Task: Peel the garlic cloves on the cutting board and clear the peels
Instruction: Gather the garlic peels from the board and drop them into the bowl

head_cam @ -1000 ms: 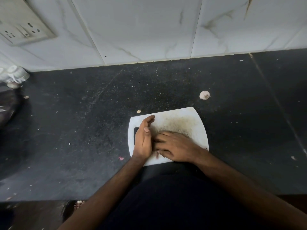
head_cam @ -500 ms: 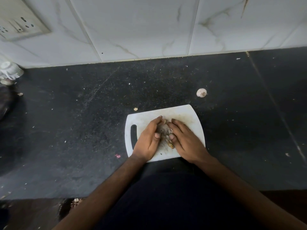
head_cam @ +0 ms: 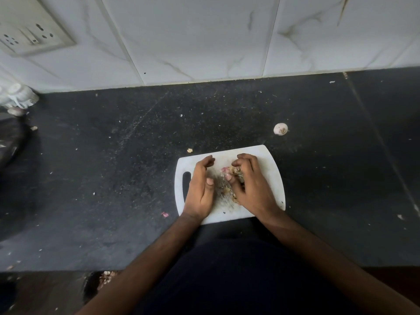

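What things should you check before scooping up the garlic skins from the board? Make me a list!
1. Peels gathered in one heap between the hands: ok.
2. Left hand and right hand cupped on either side of the heap: ok.
3. Cutting board lying flat on the counter: ok.
4. Peeled cloves kept apart from the skins: cannot tell, the heap is mixed and blurry.
5. All scraps on the board: not ok, a pink bit and a garlic piece lie on the counter.
6. Somewhere to drop the peels: cannot tell.
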